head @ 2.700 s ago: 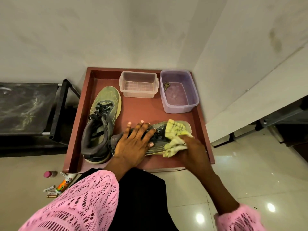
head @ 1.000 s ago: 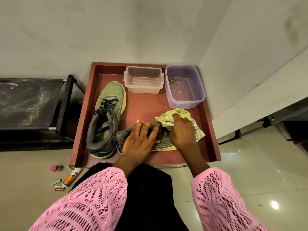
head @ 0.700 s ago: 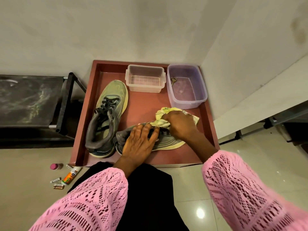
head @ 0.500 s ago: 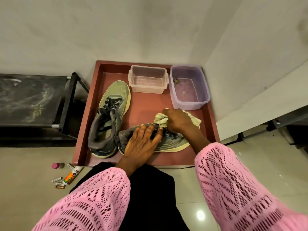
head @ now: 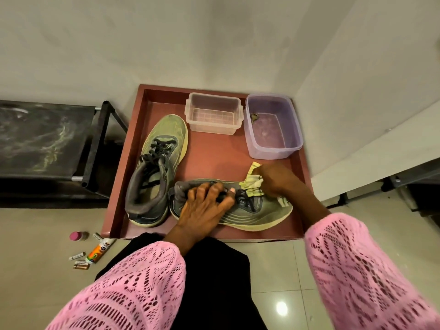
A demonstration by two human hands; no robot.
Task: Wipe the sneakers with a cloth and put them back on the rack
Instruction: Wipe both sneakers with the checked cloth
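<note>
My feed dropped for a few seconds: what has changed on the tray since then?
The right hand has bunched the cloth up, keeping its grip, and shifted it from the near side of the sideways sneaker onto the top by the laces. The left hand still holds that sneaker at the collar. The other sneaker and both tubs stayed put.

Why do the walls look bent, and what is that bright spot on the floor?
Head view: the wide-angle lens bows the walls and the tray outward; the bright spot is glare from a light on the glossy tiles; the right sleeve near the camera is softly blurred, while the sneakers stay fairly sharp.
</note>
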